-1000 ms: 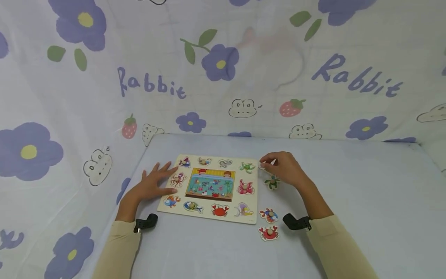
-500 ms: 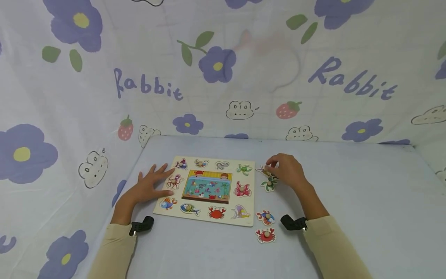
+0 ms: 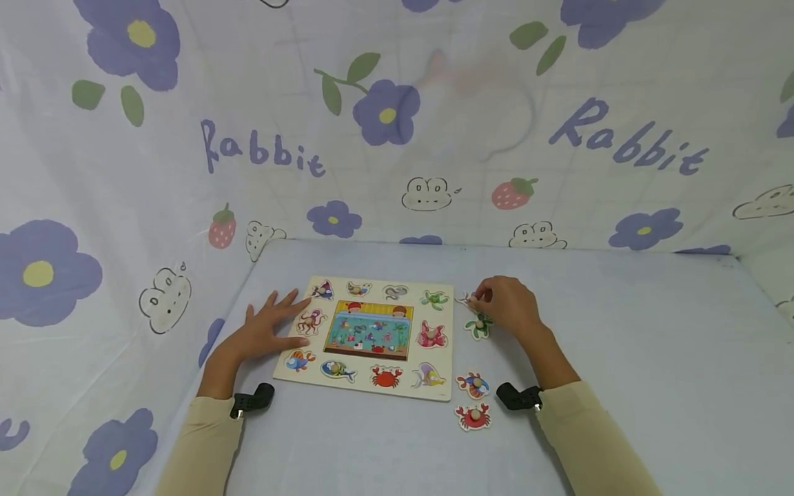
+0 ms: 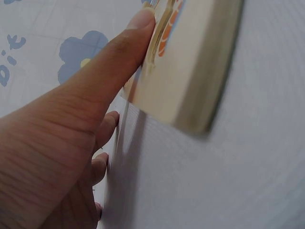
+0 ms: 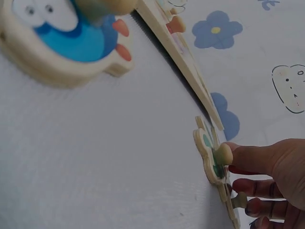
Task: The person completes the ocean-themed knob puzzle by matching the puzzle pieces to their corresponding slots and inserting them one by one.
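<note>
A wooden puzzle board with sea-animal pieces lies on the table. My left hand rests flat and spread on its left edge, and the thumb presses the board's rim. My right hand is just off the board's far right corner and pinches the knob of a small pale piece, whose knob sits between the fingers. A green turtle piece lies loose beside that hand, its knob against a finger.
Two more loose pieces lie right of the board's near corner: a fish and a red crab. The fish fills the right wrist view's top left. Flowered cloth walls close in the table at the back and left.
My right hand has shifted a little, still with the small piece, staying beside the board's far right corner. The left hand has kept its place on the board.
</note>
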A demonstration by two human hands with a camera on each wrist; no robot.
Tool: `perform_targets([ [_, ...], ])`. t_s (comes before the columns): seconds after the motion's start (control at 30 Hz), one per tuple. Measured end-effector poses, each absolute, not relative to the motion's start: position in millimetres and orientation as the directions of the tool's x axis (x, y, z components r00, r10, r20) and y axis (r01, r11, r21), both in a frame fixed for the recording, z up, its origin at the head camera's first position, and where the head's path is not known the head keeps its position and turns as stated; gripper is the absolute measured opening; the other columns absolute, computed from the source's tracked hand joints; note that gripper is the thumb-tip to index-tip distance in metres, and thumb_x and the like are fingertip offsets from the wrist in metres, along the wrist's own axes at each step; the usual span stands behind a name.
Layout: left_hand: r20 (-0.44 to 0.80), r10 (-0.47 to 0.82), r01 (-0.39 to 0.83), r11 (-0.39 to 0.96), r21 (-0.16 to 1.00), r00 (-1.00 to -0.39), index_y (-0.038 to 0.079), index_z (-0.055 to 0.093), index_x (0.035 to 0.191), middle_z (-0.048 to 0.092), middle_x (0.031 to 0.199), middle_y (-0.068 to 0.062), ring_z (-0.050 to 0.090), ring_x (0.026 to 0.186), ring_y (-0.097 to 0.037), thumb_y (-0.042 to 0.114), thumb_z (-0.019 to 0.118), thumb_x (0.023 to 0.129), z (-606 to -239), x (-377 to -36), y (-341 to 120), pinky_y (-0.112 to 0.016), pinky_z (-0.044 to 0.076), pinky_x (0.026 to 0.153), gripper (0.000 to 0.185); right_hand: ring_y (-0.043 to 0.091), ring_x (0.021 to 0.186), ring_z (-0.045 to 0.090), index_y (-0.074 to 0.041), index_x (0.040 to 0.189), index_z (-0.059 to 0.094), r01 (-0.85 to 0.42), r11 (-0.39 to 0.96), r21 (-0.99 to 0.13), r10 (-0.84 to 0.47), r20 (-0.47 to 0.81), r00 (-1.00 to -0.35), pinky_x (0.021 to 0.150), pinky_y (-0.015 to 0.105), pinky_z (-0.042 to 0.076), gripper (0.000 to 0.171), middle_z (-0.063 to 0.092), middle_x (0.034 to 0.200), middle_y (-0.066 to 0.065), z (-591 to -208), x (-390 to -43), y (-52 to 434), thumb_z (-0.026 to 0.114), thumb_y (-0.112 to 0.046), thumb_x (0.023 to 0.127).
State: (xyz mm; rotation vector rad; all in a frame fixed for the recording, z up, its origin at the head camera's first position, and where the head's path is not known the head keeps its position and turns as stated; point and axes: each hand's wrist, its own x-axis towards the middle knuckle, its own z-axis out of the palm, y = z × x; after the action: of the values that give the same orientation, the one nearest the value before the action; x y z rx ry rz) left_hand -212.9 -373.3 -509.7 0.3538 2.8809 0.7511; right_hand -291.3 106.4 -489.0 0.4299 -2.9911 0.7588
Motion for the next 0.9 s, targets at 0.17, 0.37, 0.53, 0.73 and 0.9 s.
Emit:
perform_targets([
  [0.17,-0.07,0.269,0.202,0.849,0.488,-0.961,0.023,0.037,0.159,0.018,0.168,-0.016,-0.003,0.153,-0.049,0.056,0.077,0.084,-511,-214,-373,-0.079,-0.01,0.108,0.09,0.02,0.068,0.053,-0.01,0.093,0.075,-0.277,0.848,-0.451,-0.252,0.117,-0.961,0.056,0.032,0.041,0.021,0.062,0.076,0.002,-491,-293,106,0.078,-0.03,0.091],
  [0.37,-0.075,0.267,0.197,0.848,0.492,-0.961,0.024,0.037,0.159,0.018,0.168,-0.014,-0.004,0.153,-0.047,0.056,0.078,0.083,-511,-215,-373,-0.078,-0.012,0.109,0.092,0.02,0.069,0.053,-0.009,0.091,0.075,-0.277,0.836,-0.474,-0.244,0.131,-0.961,0.058,0.032,0.041,0.019,0.063,0.076,0.003,-489,-291,105,0.078,-0.028,0.092],
  [0.53,-0.08,0.266,0.195,0.852,0.487,-0.961,0.024,0.037,0.159,0.018,0.168,-0.014,-0.004,0.153,-0.048,0.056,0.077,0.084,-511,-215,-373,-0.078,-0.011,0.109,0.092,0.021,0.071,0.053,-0.008,0.093,0.074,-0.277,0.823,-0.497,-0.237,0.143,-0.961,0.059,0.033,0.041,0.018,0.063,0.079,0.004,-485,-290,105,0.077,-0.026,0.092],
  [0.73,-0.084,0.263,0.194,0.859,0.474,-0.961,0.024,0.036,0.159,0.018,0.168,-0.015,-0.003,0.153,-0.049,0.056,0.076,0.084,-511,-214,-373,-0.079,-0.01,0.109,0.09,0.021,0.075,0.053,-0.011,0.097,0.074,-0.299,0.802,-0.517,-0.272,0.131,-0.953,0.061,0.033,0.041,0.018,0.065,0.082,0.002,-479,-289,104,0.076,-0.028,0.093],
  [0.9,-0.087,0.26,0.19,0.861,0.472,-0.962,0.025,0.036,0.159,0.018,0.168,-0.014,-0.003,0.153,-0.048,0.057,0.076,0.084,-512,-214,-374,-0.078,-0.01,0.109,0.091,0.021,0.076,0.054,-0.013,0.098,0.074,-0.335,0.783,-0.524,-0.331,0.105,-0.938,0.061,0.032,0.042,0.018,0.065,0.083,0.0,-469,-285,101,0.076,-0.03,0.093],
])
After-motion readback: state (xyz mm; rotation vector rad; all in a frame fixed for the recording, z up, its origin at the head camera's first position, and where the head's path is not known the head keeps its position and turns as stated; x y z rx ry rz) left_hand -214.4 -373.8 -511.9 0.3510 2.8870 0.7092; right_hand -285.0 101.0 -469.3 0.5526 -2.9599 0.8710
